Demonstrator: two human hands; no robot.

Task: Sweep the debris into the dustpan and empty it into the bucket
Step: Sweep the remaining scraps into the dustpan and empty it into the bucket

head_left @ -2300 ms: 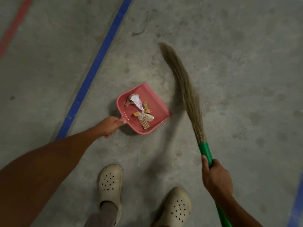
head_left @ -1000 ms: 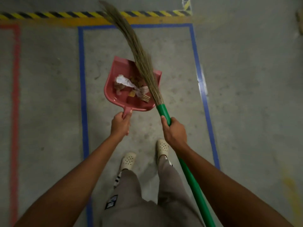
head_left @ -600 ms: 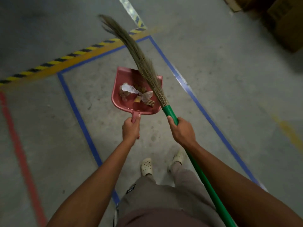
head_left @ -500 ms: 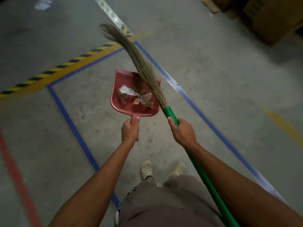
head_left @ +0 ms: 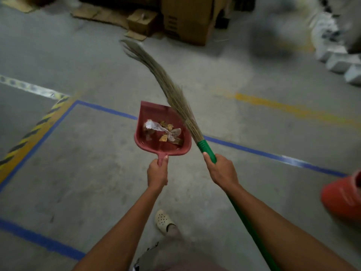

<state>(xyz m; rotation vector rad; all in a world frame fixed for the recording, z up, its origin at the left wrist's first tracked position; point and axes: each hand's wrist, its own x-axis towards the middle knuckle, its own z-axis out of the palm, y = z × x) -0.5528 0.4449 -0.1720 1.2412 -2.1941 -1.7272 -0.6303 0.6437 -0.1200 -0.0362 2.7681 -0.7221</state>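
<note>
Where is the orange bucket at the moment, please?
In the head view, the bucket is at the far right edge, partly cut off, right of the right hand gripping the broom handle.

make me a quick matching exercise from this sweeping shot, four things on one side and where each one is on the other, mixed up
Things:
1. dustpan
2. broom
3. bucket
4. cardboard box

Places:
a. at the right edge of the view, blurred
b. gripped by its green handle in the right hand
c. held by its handle in the left hand, with debris in it
d. at the top of the view, across the floor

Pairs: 1-c, 2-b, 3-a, 4-d
</note>
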